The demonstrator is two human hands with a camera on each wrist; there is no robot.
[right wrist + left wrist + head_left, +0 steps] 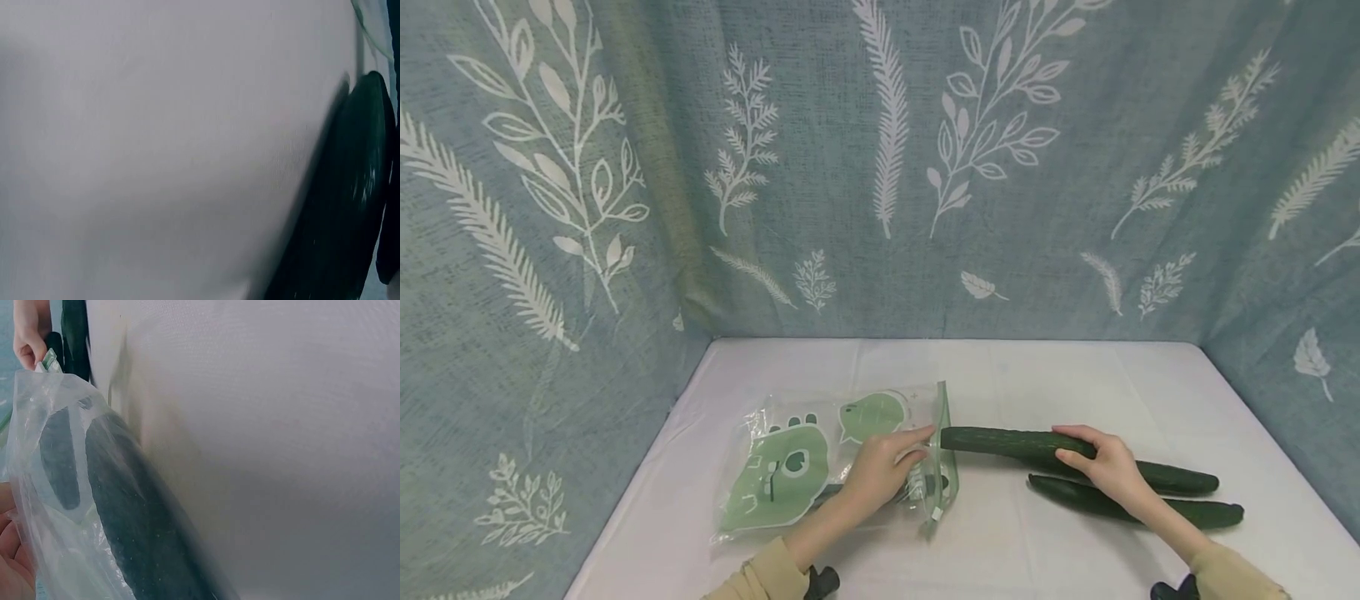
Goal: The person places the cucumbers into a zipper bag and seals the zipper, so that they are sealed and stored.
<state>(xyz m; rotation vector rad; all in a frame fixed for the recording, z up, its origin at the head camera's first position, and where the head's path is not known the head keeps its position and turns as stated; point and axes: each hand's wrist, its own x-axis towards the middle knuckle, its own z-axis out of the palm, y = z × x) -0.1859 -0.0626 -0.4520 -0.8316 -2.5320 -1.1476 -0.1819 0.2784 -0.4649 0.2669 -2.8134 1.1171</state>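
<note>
A clear zip bag (797,521) with green cartoon prints lies on the white table, its green-edged mouth facing right. My left hand (880,467) holds the bag at its mouth, index finger stretched along the upper edge. Through the plastic, a dark green cucumber (137,506) shows inside. My right hand (1101,467) grips another cucumber (992,442), thumb and fingers round its right part, its left tip right at the bag's mouth. Beneath and beside that hand lie a cucumber (1180,478) and a nearer cucumber (1195,512), which fills the right side of the right wrist view.
A white cloth covers the table (1000,550). Blue-green curtains (835,183) with white leaf prints stand along the back and both sides. A zip slider (936,514) sits at the near end of the bag's mouth.
</note>
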